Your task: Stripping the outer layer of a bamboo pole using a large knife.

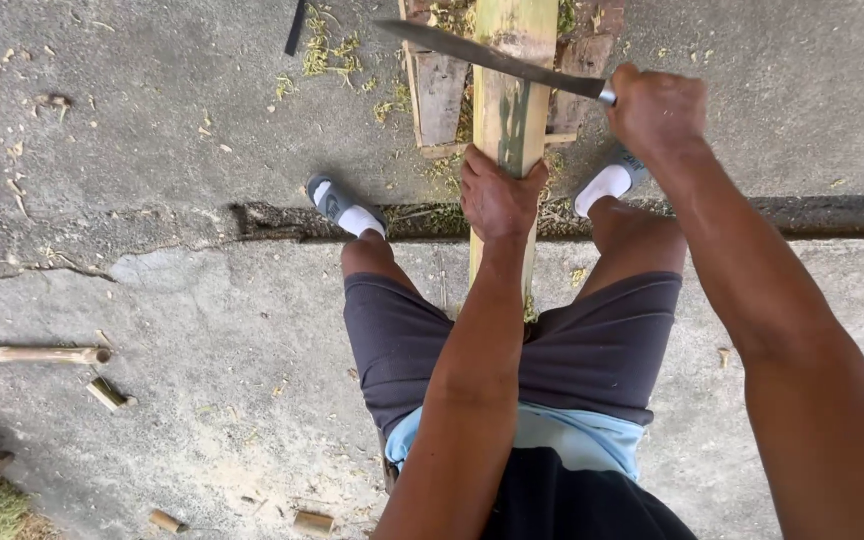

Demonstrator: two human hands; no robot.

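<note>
Fingers of the left hand (pixel 498 196) clench around a split bamboo pole (pixel 512 110) at frame centre, bracing it between the knees so it cannot twist, while the right hand (pixel 655 108), upper right, grips the handle of a long machete (pixel 487 55), its blade laid across the pole's top near a wooden pallet (pixel 439 95). Grey slippers (pixel 332 198) straddle a crack in the concrete floor (pixel 152 150); a thin bamboo stick (pixel 27 354) and cut stubs (pixel 107 394) lie lower left.
</note>
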